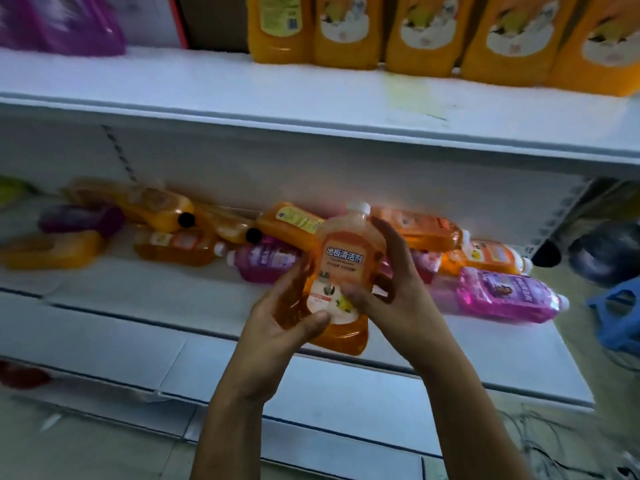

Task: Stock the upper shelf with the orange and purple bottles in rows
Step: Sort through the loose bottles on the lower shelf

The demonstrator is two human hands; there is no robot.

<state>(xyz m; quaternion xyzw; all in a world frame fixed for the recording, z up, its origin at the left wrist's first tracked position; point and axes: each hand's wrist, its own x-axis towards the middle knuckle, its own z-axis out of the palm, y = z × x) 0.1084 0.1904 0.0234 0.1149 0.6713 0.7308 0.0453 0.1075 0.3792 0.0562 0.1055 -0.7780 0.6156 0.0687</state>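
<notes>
Head view, orange bottle (343,268) between both hands' fingers (381,237)

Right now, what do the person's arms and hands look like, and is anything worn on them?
Both forearms are bare up to the frame's bottom edge: no sleeves in view. The left hand and the right hand wear no gloves, and no rings, watch or wristband show.

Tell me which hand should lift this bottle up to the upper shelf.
Probably the right hand. It grips the orange bottle high on its side near the cap, and the upper shelf's orange row stands up to the right. The left hand only cups the base.
</notes>
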